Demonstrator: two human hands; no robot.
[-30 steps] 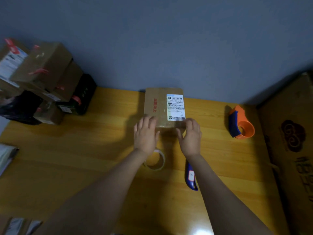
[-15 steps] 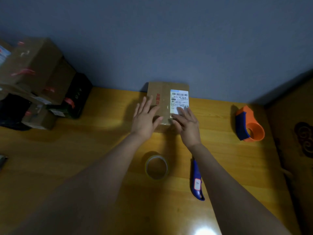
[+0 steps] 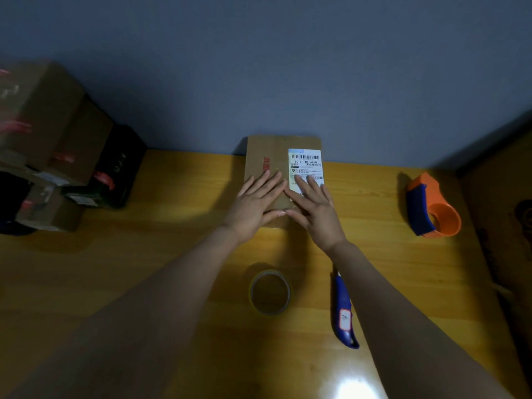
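A small brown cardboard box [image 3: 276, 154] with a white shipping label [image 3: 305, 162] and red print stands at the far edge of the wooden table, against the blue wall. My left hand [image 3: 256, 203] lies flat on the box's top with straight, spread fingers. My right hand [image 3: 313, 205] lies flat beside it, fingertips over the label's lower part. A roll of clear tape [image 3: 270, 292] lies on the table nearer me, between my forearms. A blue utility knife [image 3: 344, 315] lies just right of the roll, partly under my right forearm.
An orange and blue tape dispenser [image 3: 431, 211] stands at the right. A pile of cardboard boxes [image 3: 43, 125] and dark parcels [image 3: 118, 168] fills the far left. A large brown carton [image 3: 506, 226] borders the wooden table [image 3: 144, 254] on the right.
Both hands slid forward from the box's near edge onto its top and now lie flat, closer together. The camera view shifted slightly.
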